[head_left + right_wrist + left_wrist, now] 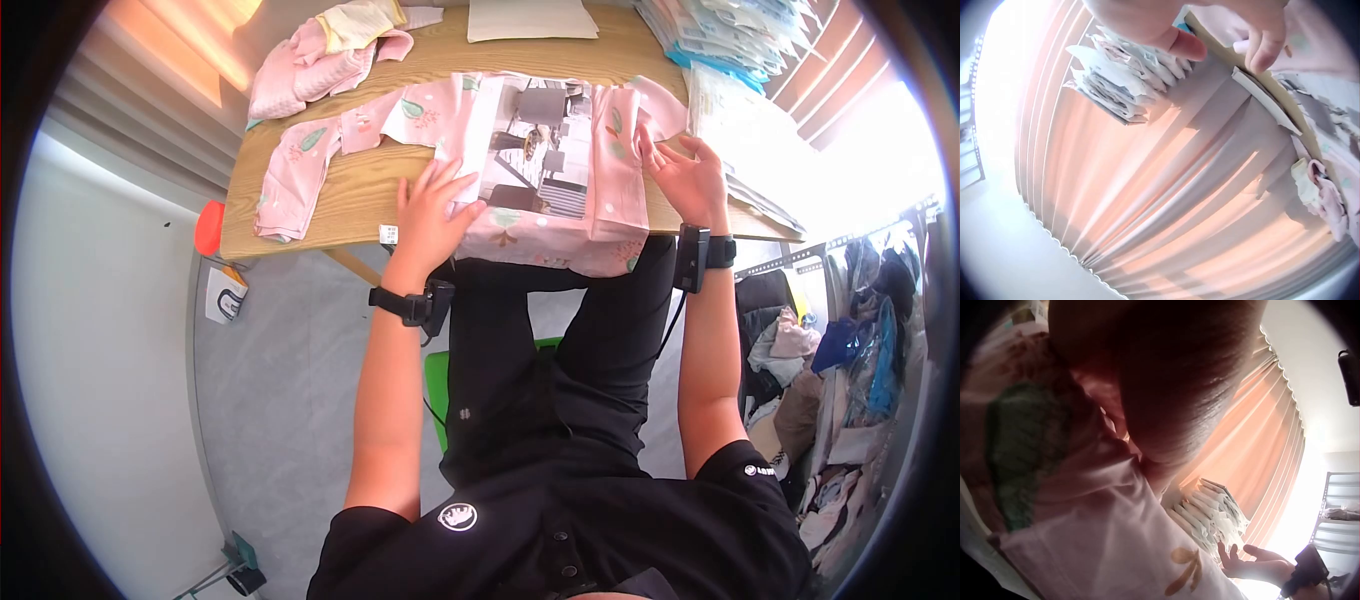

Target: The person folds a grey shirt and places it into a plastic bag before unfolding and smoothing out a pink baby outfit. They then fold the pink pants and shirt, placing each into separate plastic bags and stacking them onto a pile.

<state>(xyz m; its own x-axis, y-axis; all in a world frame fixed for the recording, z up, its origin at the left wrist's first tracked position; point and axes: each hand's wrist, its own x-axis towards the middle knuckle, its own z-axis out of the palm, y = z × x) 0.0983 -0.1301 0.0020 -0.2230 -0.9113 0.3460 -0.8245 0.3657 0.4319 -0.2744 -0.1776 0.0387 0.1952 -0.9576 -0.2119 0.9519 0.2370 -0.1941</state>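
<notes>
A pink baby garment (400,115) with leaf prints lies spread on the wooden table (360,190). A printed sheet (535,140) rests on its middle, and the garment's right side is folded over the sheet's edge. My left hand (432,215) presses flat, fingers spread, on the garment beside the sheet's left edge; up close the hand (1166,375) sits on the pink cloth (1104,537). My right hand (688,178) rests with loose fingers on the folded right flap. In the right wrist view, thumb and fingers (1266,50) are apart with nothing between them.
A heap of pink clothes (310,60) lies at the table's back left, and a white sheet (530,18) at the back. Stacks of packed garments (730,30) fill the back right. A red stool (208,228) stands left of the table, with curtains behind.
</notes>
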